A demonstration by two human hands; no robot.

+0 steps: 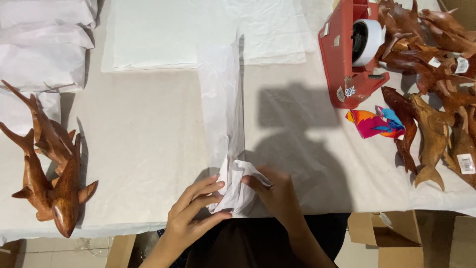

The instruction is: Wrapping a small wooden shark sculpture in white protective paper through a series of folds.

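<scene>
Both hands at 6 o'clock, at the near edge of the counter [148, 129]. Left hand [196, 211] and right hand [277, 196] each have their grip closed on the crumpled near end of a long white paper bundle [225, 114], which runs from the hands toward 12 o'clock. What's inside, cannot tell. Flat white paper sheets [163, 32] at 12 o'clock. Wooden sharks [47, 164] at 9 o'clock, wrapped white parcels [42, 49] at 10 o'clock. Red tape dispenser [349, 54] at 1 o'clock, bright multicoloured cloth [374, 124] just below it. Pile of wooden fish carvings [436, 84] at 2–3 o'clock. Cardboard box [391, 231] at 5 o'clock below the counter.
</scene>
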